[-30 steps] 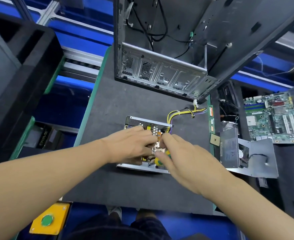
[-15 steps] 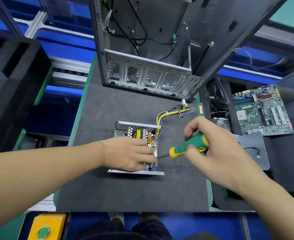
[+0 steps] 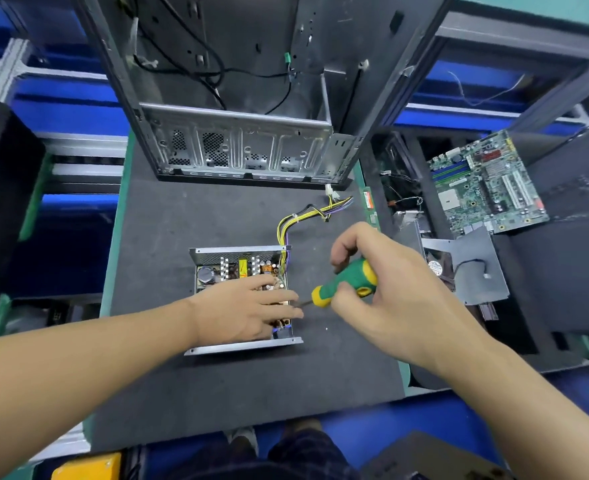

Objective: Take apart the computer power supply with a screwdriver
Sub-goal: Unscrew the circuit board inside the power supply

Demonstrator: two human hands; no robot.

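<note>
Standing at far left, a black foam block [image 3: 2, 202] sits beyond the green edge of the dark grey mat-covered table [image 3: 216, 393]. A yellow box [image 3: 85, 467] shows at the bottom left corner, mostly cut off.

Left grip [image 3: 248, 310], a bare hand: laid flat on the open silver metal computer power supply [image 3: 237, 252], fingers straight and pointing right, pressing on the circuit parts inside and holding nothing. The supply lies near the middle of the table, lid off, its board and copper coil exposed. An empty grey steel computer case [image 3: 244, 150] stands upright behind it at the far table edge, well apart.

A bundle of yellow, black and purple wires [image 3: 303, 216] leaves the supply's far right corner and runs toward the case's right foot.

The green and yellow-handled screwdriver [image 3: 350, 280] lies nearly level, its shaft pointing left at the supply's right side. The tip ends just beside the left fingertips; whether it touches a screw cannot be told.

Right grip [image 3: 390, 296], also a bare hand: fingers and thumb curled round the screwdriver handle.

Off the table's right edge lie a grey sheet-metal plate [image 3: 476, 268] and, behind it, a green motherboard [image 3: 487, 188].
</note>
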